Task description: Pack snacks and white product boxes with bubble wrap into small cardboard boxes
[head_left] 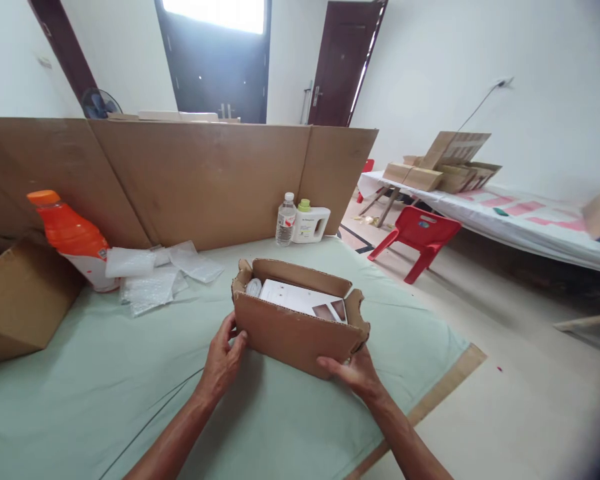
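An open-topped cardboard box (285,337) is gripped at both ends, tilted a little, over the green cloth. My left hand (225,357) closes on its left end, thumb on the near side. At the lower right corner, my right hand (355,370) holds it with the thumb on the near face and the other fingers partly hidden behind. Inside lies a white printed box (295,298), with a small round whitish item (253,287) beside it at the left. I cannot make out that item's kind.
Bubble-wrap pouches (155,280) lie left, near an orange bottle (75,233) and another cardboard box (25,300). A clear water bottle (285,221) and a white jug (310,223) stand before an upright cardboard panel (205,180). The table edge (450,383) runs along the right.
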{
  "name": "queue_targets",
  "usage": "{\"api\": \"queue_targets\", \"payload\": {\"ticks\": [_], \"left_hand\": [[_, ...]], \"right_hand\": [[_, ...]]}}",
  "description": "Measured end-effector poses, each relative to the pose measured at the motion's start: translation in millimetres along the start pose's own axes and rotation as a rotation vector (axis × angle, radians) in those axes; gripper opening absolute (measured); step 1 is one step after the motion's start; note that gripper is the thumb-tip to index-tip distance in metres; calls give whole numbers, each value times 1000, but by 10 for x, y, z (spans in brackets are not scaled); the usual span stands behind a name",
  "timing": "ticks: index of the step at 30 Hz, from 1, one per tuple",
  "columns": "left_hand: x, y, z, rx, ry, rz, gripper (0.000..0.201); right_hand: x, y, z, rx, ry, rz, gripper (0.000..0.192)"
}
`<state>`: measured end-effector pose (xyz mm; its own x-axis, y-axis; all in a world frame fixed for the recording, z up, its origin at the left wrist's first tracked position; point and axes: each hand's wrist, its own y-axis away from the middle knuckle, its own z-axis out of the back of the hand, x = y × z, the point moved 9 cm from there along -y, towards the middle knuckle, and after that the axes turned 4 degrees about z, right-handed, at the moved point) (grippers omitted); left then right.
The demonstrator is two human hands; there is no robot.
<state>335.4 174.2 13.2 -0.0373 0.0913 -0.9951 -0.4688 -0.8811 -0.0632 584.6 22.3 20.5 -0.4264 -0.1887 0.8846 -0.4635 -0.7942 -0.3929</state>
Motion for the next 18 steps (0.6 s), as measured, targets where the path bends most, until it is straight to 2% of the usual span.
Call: {"api": "queue_targets", "payload": {"ticks": [3,6,9,12,14,16,18], "left_hand": [[160,26,-27,-12,-27,54,60],[290,100,72,-53,-98,133,66],[200,171,210,-43,-193,160,56],[-7,230,365,-48,-256,160,51],[-79,276,456,-54,-286,169,51],[-48,342,549,-61,-319,182,51],[76,437,640,-53,-350,193,52]], "right_hand": [[-67,50,144,-116,34,12,105],[-157,55,437,-243,105,11,94],[-199,-31,851,-399,250,46,87],[-242,-266,1205,-528,366,85,93],[-316,-511,1343,-567,385,91,101],[-401,-784,1409,-581,379,103,107],[-471,-1037,1423,-581,382,133,110]]}}
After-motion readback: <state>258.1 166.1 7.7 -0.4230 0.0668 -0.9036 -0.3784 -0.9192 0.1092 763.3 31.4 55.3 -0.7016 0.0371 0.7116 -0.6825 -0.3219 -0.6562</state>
